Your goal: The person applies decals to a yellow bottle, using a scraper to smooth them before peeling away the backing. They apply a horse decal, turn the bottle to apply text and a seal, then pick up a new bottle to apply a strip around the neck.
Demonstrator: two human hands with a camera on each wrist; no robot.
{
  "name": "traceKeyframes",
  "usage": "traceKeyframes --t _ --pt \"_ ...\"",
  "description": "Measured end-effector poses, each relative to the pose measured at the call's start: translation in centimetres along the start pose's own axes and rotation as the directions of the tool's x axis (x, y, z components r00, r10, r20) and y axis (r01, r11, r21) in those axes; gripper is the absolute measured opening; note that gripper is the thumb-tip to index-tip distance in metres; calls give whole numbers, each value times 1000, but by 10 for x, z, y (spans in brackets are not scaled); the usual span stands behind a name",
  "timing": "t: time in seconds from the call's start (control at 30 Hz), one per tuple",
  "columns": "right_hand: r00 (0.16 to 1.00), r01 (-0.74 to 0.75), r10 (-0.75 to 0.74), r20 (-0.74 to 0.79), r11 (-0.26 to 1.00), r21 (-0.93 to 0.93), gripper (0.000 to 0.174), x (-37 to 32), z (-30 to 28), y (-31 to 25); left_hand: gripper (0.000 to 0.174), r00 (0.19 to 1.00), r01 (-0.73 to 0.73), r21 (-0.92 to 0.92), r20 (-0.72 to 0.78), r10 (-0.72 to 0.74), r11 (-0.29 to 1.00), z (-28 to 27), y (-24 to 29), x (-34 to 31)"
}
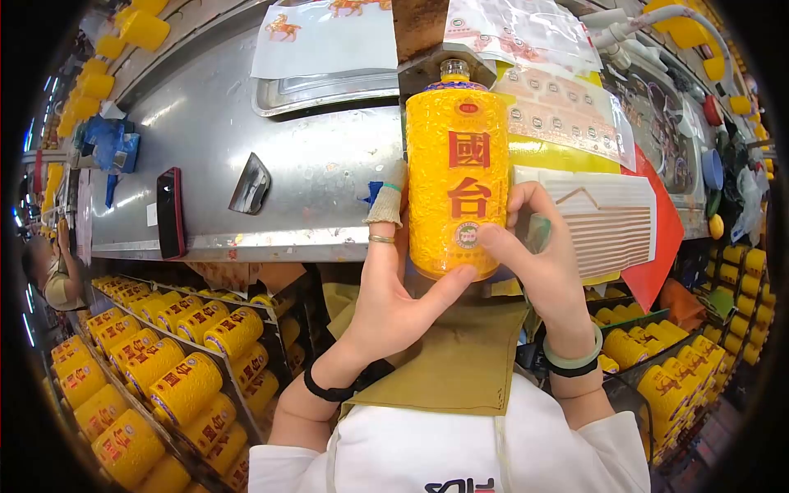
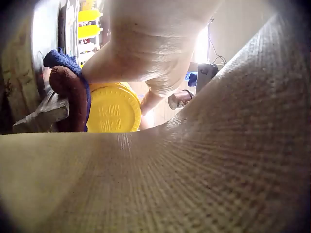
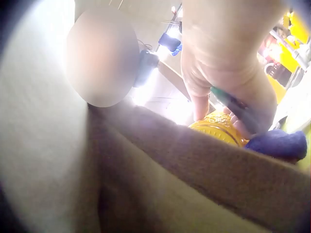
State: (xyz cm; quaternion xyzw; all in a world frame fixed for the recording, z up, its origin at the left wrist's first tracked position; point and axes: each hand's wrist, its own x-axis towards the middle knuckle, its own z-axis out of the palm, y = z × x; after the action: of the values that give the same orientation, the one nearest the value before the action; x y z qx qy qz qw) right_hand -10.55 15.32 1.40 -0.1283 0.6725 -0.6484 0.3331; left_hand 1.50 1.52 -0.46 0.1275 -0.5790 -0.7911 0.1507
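Observation:
A yellow bottle (image 1: 427, 164) with large red characters and a bare glass neck stands tilted between both hands in the head view. My left hand (image 1: 394, 300) grips its left side, the thumb across the lower front; one finger wears a knitted finger sleeve (image 1: 386, 203) and a ring. From the right, my right hand (image 1: 542, 255) holds the bottle, its thumb at a small round sticker (image 1: 468, 237) low on the front. A green translucent piece (image 1: 538, 233) lies against the right hand's fingers. The left wrist view shows the bottle's embossed base (image 2: 114, 110).
On the metal table (image 1: 329, 177) lie a phone (image 1: 170, 212), a dark shard-like piece (image 1: 250, 182) and a metal tray (image 1: 329, 92). Sticker sheets (image 1: 559, 103) and striped paper (image 1: 612, 220) lie at right. Crates of yellow bottles (image 1: 185, 386) stand below on both sides.

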Motion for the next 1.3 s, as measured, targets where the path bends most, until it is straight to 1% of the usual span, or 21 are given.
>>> traceKeyframes --t 0.23,0.33,0.4,0.53,0.6,0.7,0.77,0.83,0.9,1.0,1.17,1.23,1.3 --pt "1000 -28 28 2 999 43 33 0 -2 -1 97 1000 -9 3 -3 9 1000 -1 0 0" --pt "1000 -25 25 17 998 49 32 0 -2 -2 98 1000 -25 47 9 25 999 -2 0 0" --pt "1000 -21 20 19 999 41 32 0 -2 -3 98 1000 -1 16 7 1 1000 -1 1 1" --pt "1000 -28 28 4 999 21 33 0 -1 -2 98 1000 3 22 2 -3 1000 -3 0 -1" --pt "1000 -22 22 0 1000 16 33 -1 -1 0 103 999 -4 67 52 1 998 -5 -1 -1" --pt "1000 -5 5 -2 1000 -4 33 1 -2 2 103 998 -34 101 53 29 994 -6 -2 0" --pt "1000 5 -5 -3 1000 -17 33 0 -1 2 103 998 -31 98 53 26 995 -6 -2 -1" --pt "1000 -1 1 -3 1000 6 33 0 0 0 103 998 -28 94 54 23 995 -5 -2 0" --pt "1000 -6 6 -4 1000 6 33 0 0 0 99 1000 -2 18 0 2 1000 -1 0 0" --pt "1000 -14 14 -1 1000 12 33 -1 0 -2 100 1000 -19 47 3 19 999 -1 0 0" --pt "1000 -14 14 1 999 35 33 0 0 -2 99 1000 -17 30 -5 17 999 0 0 0" --pt "1000 -6 6 8 1000 -6 33 0 -1 -3 99 1000 -10 33 -4 10 999 1 0 0" --pt "1000 -19 19 11 1000 3 33 0 -1 -3 97 1000 -12 26 -8 12 1000 1 0 0"
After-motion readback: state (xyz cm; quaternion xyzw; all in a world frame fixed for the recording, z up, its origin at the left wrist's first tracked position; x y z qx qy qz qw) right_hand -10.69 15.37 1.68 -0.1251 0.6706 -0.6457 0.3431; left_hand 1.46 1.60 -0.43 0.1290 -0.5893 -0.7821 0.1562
